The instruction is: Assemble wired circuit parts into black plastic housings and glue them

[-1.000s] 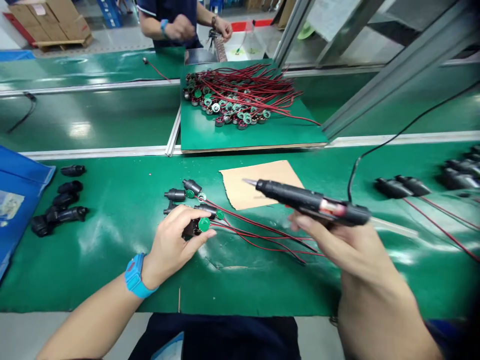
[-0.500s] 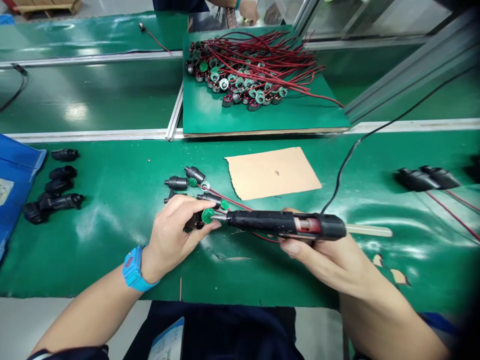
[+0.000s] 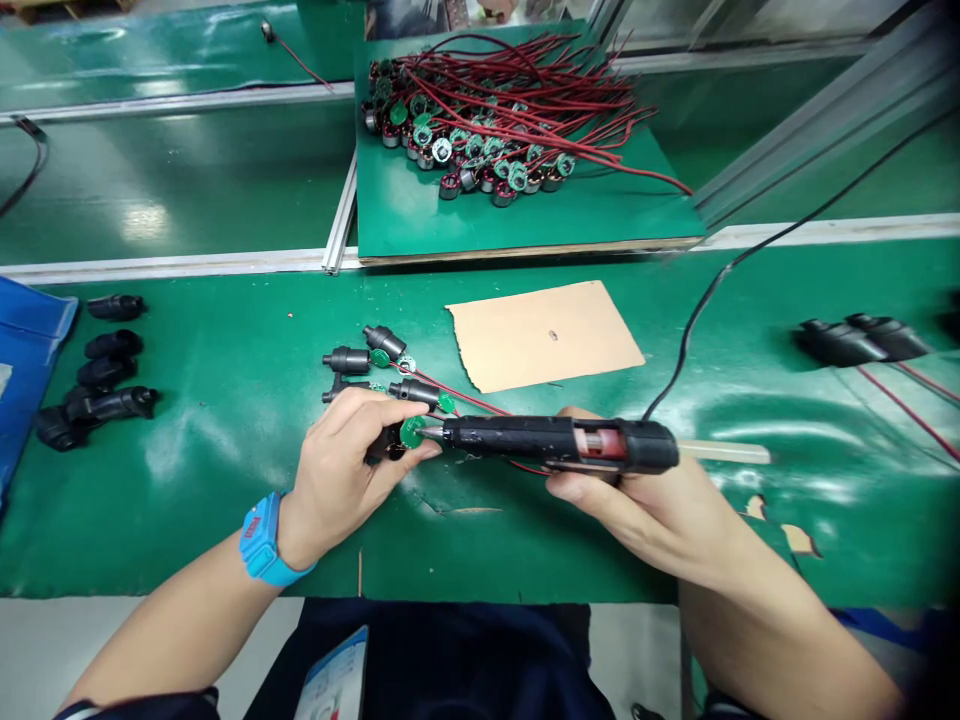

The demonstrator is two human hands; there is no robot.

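My left hand [image 3: 352, 462], with a blue band [image 3: 260, 540] on its wrist, pinches a small dark part whose end is a round green circuit board [image 3: 412, 432]. My right hand [image 3: 637, 510] is wrapped round a black glue gun [image 3: 517, 440]. The gun lies level, its metal nozzle [image 3: 430, 432] pointing left at the green board. Whether the tip touches the board I cannot tell. A pale glue stick [image 3: 726, 452] pokes out of the gun's back. Just beyond my left hand lie several black cylindrical housings [image 3: 348, 360] with green discs and red wires.
A piece of cardboard [image 3: 547, 335] lies mid-bench. Behind it, a raised green board [image 3: 420, 235] bears a heap of small round parts with red wires [image 3: 525, 100]. Black housings [image 3: 112, 400] sit by a blue bin [image 3: 34, 340] at left, more [image 3: 844, 342] at right. The gun's cord [image 3: 705, 290] runs up right.
The whole view has shifted slightly. Both hands keep the same grip, and the nozzle remains at the green board. A person's arm at the top has mostly left the view.
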